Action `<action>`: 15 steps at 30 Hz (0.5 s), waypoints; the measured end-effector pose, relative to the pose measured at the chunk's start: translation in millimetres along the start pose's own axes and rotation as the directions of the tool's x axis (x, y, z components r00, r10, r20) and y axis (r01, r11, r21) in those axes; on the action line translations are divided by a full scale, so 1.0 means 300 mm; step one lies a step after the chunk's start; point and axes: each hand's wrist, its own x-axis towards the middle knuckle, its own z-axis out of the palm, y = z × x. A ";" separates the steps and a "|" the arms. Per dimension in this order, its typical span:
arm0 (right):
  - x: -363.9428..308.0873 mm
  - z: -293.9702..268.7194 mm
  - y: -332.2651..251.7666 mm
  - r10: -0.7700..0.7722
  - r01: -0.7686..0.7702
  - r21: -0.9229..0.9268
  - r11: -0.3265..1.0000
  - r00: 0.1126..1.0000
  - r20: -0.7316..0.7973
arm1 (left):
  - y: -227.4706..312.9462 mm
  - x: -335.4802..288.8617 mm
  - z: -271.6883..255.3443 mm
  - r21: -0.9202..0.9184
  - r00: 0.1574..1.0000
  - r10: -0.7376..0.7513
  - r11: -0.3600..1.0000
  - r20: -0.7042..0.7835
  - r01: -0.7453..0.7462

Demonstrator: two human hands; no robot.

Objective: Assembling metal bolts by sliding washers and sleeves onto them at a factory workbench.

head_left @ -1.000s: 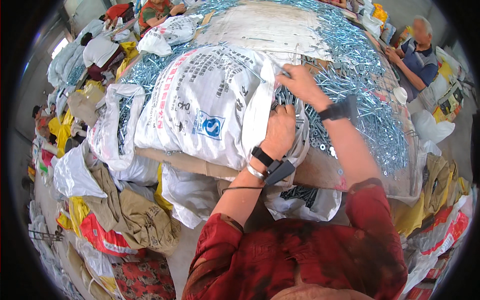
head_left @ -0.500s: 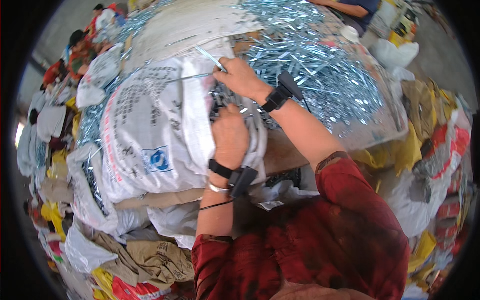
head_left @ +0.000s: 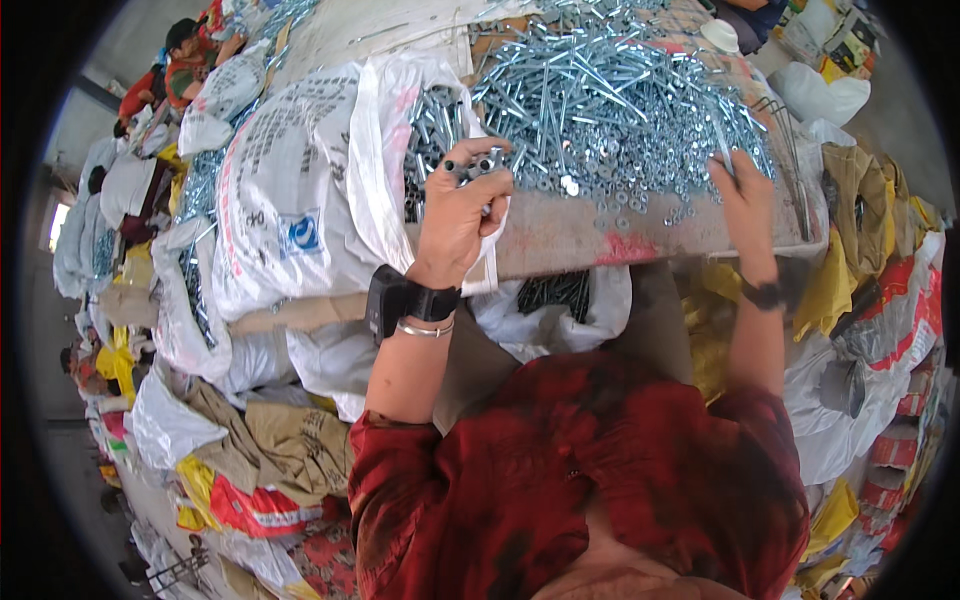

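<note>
Beside the mouth of a white woven sack (head_left: 285, 180), my left hand (head_left: 455, 215) is closed around several metal sleeves (head_left: 486, 165) whose round hollow ends show. Loose metal pieces (head_left: 433, 118) fill the sack's opening just behind that hand. At the right end of a heap of long silver bolts (head_left: 590, 90), my right hand (head_left: 745, 195) pinches a long thin bolt (head_left: 722, 135), which points up and away from me. Small washers (head_left: 625, 195) lie scattered along the near side of the heap, between my two hands.
Below the table's front edge (head_left: 570, 250) an open white bag (head_left: 610, 310) holds dark bolts. Thin rods (head_left: 797, 170) lie at the table's right end. Sacks and yellow bags (head_left: 830, 285) crowd both sides. Other people (head_left: 190, 60) sit at the far left.
My right hand has swung from above the sack to the heap's right end. My left hand has come up out of the sack's mouth, its fingers turned up around the sleeves.
</note>
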 end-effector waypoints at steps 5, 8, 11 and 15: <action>-0.433 -0.395 0.208 0.355 -0.305 -0.228 0.925 0.907 0.227 | -0.075 -0.088 0.082 -0.086 0.993 -0.116 0.990 0.003 0.115; -0.828 -0.652 0.386 0.679 -0.556 -0.425 0.714 0.698 0.227 | -0.098 -0.136 0.114 -0.063 0.989 -0.143 0.987 0.032 0.145; -1.310 -1.000 0.542 0.809 -0.553 -0.624 0.553 0.536 0.241 | -0.157 -0.142 0.082 -0.195 0.970 -0.214 0.953 0.113 0.233; -1.572 -1.485 0.435 0.575 -0.347 -0.757 0.554 0.817 0.046 | -0.199 -0.199 0.113 -0.041 0.933 -0.354 0.933 0.066 0.357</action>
